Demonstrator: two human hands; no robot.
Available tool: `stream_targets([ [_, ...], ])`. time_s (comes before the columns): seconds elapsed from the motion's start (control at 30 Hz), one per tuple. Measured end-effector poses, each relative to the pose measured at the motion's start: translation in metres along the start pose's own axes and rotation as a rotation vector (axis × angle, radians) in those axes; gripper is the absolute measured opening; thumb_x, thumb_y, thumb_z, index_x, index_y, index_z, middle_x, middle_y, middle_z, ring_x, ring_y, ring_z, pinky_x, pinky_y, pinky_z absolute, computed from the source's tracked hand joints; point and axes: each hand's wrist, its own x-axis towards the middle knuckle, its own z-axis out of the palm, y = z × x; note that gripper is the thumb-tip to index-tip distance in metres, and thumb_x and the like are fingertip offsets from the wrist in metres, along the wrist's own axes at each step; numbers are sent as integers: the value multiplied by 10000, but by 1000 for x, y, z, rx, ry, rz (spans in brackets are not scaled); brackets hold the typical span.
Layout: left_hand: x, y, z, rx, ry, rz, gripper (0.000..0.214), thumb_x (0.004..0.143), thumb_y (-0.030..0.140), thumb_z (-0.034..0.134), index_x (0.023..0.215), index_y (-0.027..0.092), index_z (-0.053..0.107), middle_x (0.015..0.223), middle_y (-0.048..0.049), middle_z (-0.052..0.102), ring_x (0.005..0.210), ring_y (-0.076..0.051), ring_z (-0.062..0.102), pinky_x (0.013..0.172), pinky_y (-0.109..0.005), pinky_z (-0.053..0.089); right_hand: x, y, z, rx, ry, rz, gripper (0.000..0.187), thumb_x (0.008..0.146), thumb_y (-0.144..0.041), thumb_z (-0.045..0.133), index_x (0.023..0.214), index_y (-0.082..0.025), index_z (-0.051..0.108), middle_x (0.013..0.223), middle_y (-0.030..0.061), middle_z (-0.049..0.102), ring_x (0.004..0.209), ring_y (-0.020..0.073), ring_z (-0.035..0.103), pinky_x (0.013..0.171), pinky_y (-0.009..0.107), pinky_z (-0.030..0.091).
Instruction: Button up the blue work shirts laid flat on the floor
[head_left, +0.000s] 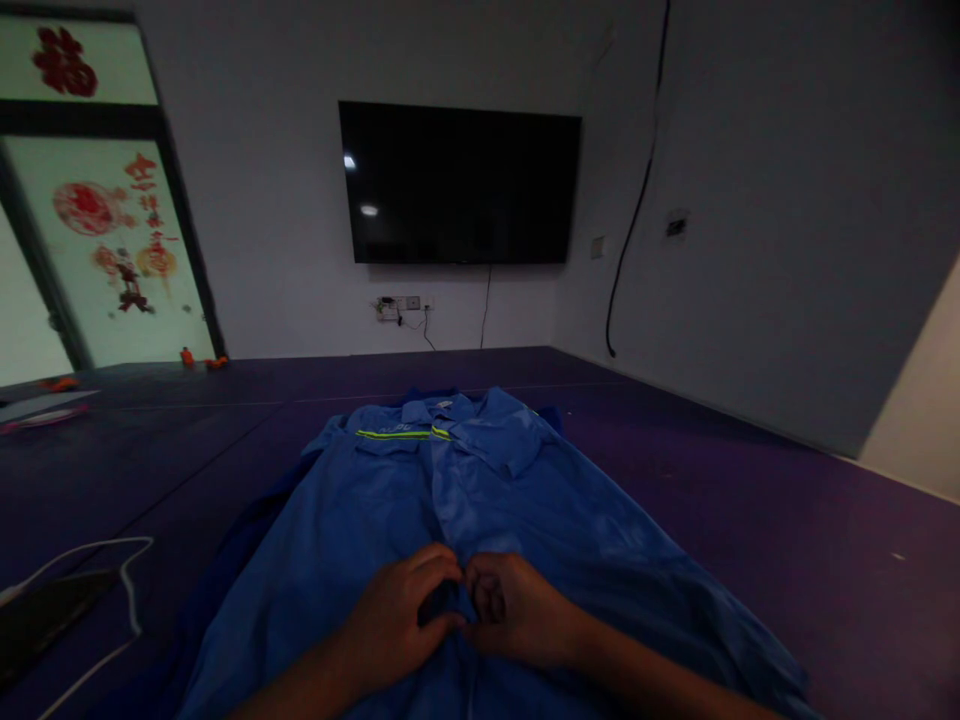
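Note:
A blue work shirt (352, 530) with yellow-green stripes across the chest lies spread out in front of me, its collar at the far end. On its front placket, low down, my left hand (409, 610) pinches the cloth with thumb and fingers. Close against it, my right hand (517, 610) has its fingers curled and grips the same front edge from the right. A bit of blue fabric shows raised between the two hands. Whether a button is between the fingertips is hidden. Darker blue cloth (247, 545) shows under the shirt's left side.
The shirt lies on a purple padded surface (720, 470). At the left are a dark flat device (56, 615) and a white cable (133, 600). Small orange toys (216, 362) stand near the glass door. A television (461, 185) hangs on the far wall; a black cable (637, 200) dangles at right.

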Motion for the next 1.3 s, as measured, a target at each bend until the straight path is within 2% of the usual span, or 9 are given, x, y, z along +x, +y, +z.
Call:
stream_targets([
  [0.2, 1, 1, -1, 2, -9, -5, 267, 717, 194, 571, 983, 203, 548, 1008, -26, 568, 801, -133, 521, 701, -233, 407, 2, 7, 2, 19, 7, 8, 229, 525, -78, 598, 729, -151, 522, 519, -79, 481, 441, 48, 414, 385, 146, 256],
  [0.37, 1, 2, -2, -29, -20, -9, 271, 713, 173, 575, 981, 206, 547, 1003, -17, 568, 845, -136, 518, 721, -231, 400, 3, 6, 2, 47, 12, 12, 205, 521, -44, 551, 690, -155, 515, 502, -86, 450, 435, 43, 390, 393, 147, 239],
  [0.6, 0, 0, -1, -30, -13, 18, 264, 725, 151, 546, 984, 201, 540, 996, -20, 565, 783, -122, 510, 675, -217, 399, 0, -2, 0, 28, 11, 11, 188, 528, -29, 519, 661, -158, 496, 508, -81, 433, 446, 48, 377, 411, 152, 246],
  [0.83, -1, 0, 0, 5, 9, 63, 305, 699, 114, 521, 992, 200, 520, 952, -15, 562, 677, -98, 489, 615, -205, 397, -1, 0, 1, 57, 22, 7, 206, 525, -21, 513, 682, -154, 508, 515, -82, 435, 451, 47, 374, 413, 158, 238],
  [1.3, -1, -1, 3, 43, 27, 51, 293, 702, 102, 493, 977, 197, 530, 950, -5, 567, 665, -87, 501, 599, -190, 396, -1, -1, 2, 11, 57, -5, 188, 518, -30, 500, 657, -157, 498, 508, -79, 437, 451, 50, 387, 412, 157, 245],
])
